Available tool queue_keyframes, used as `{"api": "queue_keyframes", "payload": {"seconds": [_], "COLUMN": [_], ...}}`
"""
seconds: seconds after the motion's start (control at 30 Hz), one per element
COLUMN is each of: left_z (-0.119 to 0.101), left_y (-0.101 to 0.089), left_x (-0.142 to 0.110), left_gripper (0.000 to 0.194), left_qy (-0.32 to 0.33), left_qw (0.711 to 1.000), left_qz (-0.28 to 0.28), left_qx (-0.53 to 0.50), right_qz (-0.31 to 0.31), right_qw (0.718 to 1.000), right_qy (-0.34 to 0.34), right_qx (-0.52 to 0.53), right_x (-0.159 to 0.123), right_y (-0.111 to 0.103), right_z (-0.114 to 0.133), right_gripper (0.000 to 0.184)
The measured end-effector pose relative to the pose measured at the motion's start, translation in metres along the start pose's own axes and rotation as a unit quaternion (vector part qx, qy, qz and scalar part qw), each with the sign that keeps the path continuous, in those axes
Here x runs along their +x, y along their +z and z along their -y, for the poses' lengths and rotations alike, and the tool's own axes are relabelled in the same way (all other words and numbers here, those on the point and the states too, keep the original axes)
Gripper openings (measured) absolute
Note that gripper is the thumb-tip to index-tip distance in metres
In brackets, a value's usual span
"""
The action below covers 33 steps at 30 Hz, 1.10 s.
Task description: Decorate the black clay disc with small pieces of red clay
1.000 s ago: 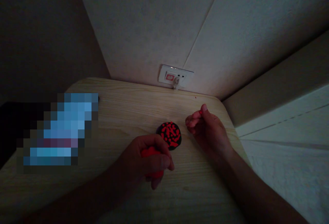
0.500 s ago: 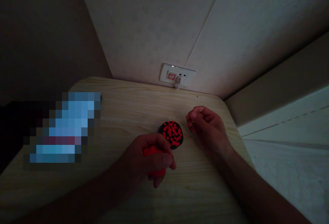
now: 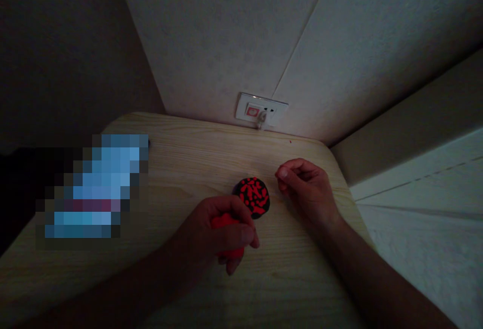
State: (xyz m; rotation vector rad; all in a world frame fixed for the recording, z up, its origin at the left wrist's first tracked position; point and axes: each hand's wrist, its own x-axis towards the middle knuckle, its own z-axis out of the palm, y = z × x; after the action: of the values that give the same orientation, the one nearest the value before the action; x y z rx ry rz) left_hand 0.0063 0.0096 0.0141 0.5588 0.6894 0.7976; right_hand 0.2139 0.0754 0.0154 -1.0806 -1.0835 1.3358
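My left hand (image 3: 222, 233) is curled around a soft-looking red lump (image 3: 226, 222), like modelling clay. Just beyond its fingers a round black piece (image 3: 255, 198) lies on the wooden table, its top dotted with several small red dabs and strips. To the right of that piece, my right hand (image 3: 305, 183) is raised with thumb and forefinger pressed together. Whatever sits in that pinch, if anything, is too small and dark to name. The left fingertips overlap the near edge of the black piece in the picture; whether they touch it I cannot tell.
A blurred-out bright screen-like shape (image 3: 101, 183) stands at the left of the light wooden table (image 3: 181, 153). A wall socket (image 3: 261, 110) with a plug is just behind the table's back edge. A tiny red speck (image 3: 290, 142) lies near that edge.
My right thumb and fingertips have drawn closer together, and the hand has shifted very slightly down and right. My left hand still holds the red lump, nearly unmoved.
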Motion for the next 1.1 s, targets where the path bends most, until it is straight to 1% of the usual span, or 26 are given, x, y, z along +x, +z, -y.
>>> {"api": "queue_keyframes", "payload": {"seconds": [0.17, 0.4, 0.6, 0.7, 0.83, 0.97, 1.03, 1.1], "left_z": [0.0014, -0.0009, -0.0029, -0.0027, -0.0009, -0.0002, -0.0004, -0.0008], "left_y": [-0.0018, 0.0004, 0.0021, 0.0023, 0.0004, -0.0011, -0.0012, -0.0009], "left_x": [0.0001, 0.0017, 0.0010, 0.0005, 0.0007, 0.0016, 0.0021, 0.0024], "left_gripper": [0.019, 0.021, 0.020, 0.019, 0.019, 0.019, 0.020, 0.020], "left_qy": [0.002, -0.004, -0.005, -0.006, 0.002, 0.002, 0.002, 0.002], "left_qw": [1.000, 1.000, 1.000, 1.000, 1.000, 1.000, 1.000, 1.000], "left_qz": [-0.002, -0.009, -0.009, -0.010, -0.004, -0.002, 0.000, 0.000], "left_qx": [0.012, 0.014, 0.020, 0.025, 0.025, 0.023, 0.024, 0.022], "right_qz": [0.007, -0.004, 0.026, 0.025, 0.011, 0.015, 0.016, 0.011], "right_qw": [1.000, 1.000, 1.000, 1.000, 1.000, 0.999, 0.998, 0.996], "right_qy": [0.005, 0.000, -0.003, -0.008, -0.001, -0.004, -0.016, -0.028], "right_qx": [-0.001, -0.005, 0.001, -0.004, -0.016, -0.041, -0.064, -0.080], "right_x": [-0.0004, 0.0000, 0.0002, -0.0002, -0.0013, -0.0021, -0.0018, -0.0008], "right_y": [0.0008, -0.0019, 0.0001, 0.0010, 0.0019, 0.0008, -0.0004, -0.0016], "right_z": [-0.0010, -0.0071, -0.0028, -0.0025, -0.0021, -0.0018, -0.0027, -0.0041], "right_gripper": [0.017, 0.018, 0.016, 0.014, 0.028, 0.042, 0.041, 0.032]}}
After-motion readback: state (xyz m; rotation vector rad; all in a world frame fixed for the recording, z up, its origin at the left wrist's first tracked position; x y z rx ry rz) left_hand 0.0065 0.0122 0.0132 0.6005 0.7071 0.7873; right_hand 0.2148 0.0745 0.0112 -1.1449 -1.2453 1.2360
